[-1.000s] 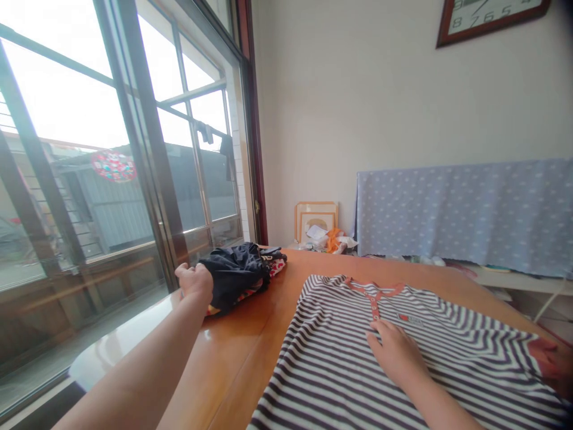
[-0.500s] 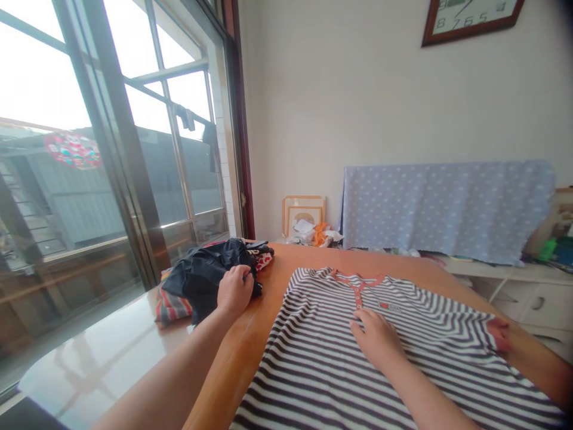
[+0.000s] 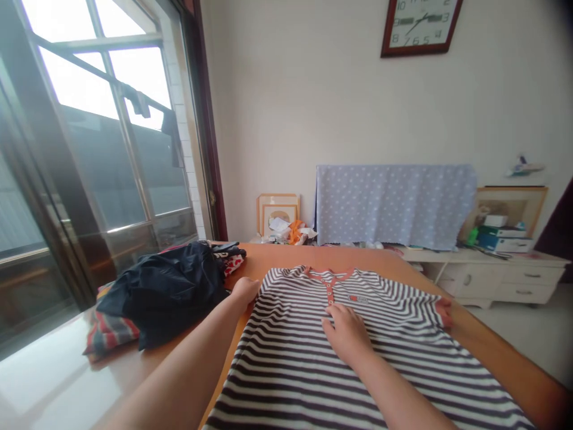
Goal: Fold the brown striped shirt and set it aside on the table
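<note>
A black-and-white striped shirt (image 3: 290, 358) with a reddish collar, buttoned placket and cuff is spread out on the wooden table. My right hand (image 3: 347, 331) rests on its chest just below the buttons, fingers stretched out over the cloth. At the shirt's left shoulder edge is my left hand (image 3: 246, 291), touching or very close to the sleeve; its fingers are mostly hidden behind the back of the hand. Left of that hand lies a heap of clothes, a black garment (image 3: 174, 292) on top and a plaid one (image 3: 110, 331) beneath.
The table (image 3: 264, 257) reaches toward the wall, with a glossy pale part at its left by the window. Beyond it stand a white cabinet (image 3: 492, 286), a polka-dot cloth (image 3: 394, 203) over something, and picture frames (image 3: 278, 209). A clock (image 3: 421, 27) hangs above.
My left hand has moved off the black garment, rightward to the shirt's left shoulder edge. My right hand stays on the shirt's chest. The view has turned to the right.
</note>
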Demonstrator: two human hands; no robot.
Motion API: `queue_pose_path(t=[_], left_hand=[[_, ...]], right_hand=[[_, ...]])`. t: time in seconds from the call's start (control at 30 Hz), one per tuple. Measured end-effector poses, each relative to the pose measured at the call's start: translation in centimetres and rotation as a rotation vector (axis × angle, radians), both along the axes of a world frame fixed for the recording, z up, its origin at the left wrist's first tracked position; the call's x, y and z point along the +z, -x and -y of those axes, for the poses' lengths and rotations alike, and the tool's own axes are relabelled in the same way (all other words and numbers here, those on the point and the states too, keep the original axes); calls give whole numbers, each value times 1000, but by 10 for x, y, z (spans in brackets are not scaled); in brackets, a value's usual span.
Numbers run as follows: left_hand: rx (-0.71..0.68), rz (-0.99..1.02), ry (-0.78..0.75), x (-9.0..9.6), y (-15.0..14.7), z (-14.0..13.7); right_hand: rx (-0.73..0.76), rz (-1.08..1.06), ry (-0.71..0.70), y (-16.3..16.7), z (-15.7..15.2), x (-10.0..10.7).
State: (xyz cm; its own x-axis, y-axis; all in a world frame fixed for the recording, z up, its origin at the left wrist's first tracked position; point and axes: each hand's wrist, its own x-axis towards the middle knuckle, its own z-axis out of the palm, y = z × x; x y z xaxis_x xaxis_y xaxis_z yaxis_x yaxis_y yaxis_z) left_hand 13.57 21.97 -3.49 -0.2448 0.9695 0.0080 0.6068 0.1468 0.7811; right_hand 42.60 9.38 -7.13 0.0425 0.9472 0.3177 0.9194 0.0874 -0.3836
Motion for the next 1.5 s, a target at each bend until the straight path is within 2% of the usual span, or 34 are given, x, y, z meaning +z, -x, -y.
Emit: queue_pose_path(t=[0.13,0.3,0.4,0.57,0.63,0.77,0.9,1.03,1.13,1.23,1.33,1.5], left_hand=[[21,39,68,5,-17,-13],[-46,38,49,17,-31,-19],[-149,36,-15,25,-46,-14],[-439,54,-78,33,-78,1],[-483,45,-101,36,-83,1],[-415,-61,-147,38,-79,-7],[-406,-226,-133,32,-79,-6],[-455,-364,-99,24,-91,6],[-516,-433,-134,20,-99,15],[-520,-503,-163,17,-103,18],[-486,-525,-136,15,-104,14],[-341,-453,-130,22,-92,-3]], right_hand=[[-9,-19,4,1,0,3],[-8,-35,-2,2,0,6],[-5,-39,17,2,2,9],[6,-52,8,3,5,13],[4,-46,17,3,5,14],[-5,-35,34,3,4,15],[-20,-32,57,3,3,14],[-28,-32,53,4,3,14],[-33,-28,55,4,2,15],[-30,-23,51,4,1,14],[-34,-17,46,4,1,14],[-21,-52,8,4,8,17]])
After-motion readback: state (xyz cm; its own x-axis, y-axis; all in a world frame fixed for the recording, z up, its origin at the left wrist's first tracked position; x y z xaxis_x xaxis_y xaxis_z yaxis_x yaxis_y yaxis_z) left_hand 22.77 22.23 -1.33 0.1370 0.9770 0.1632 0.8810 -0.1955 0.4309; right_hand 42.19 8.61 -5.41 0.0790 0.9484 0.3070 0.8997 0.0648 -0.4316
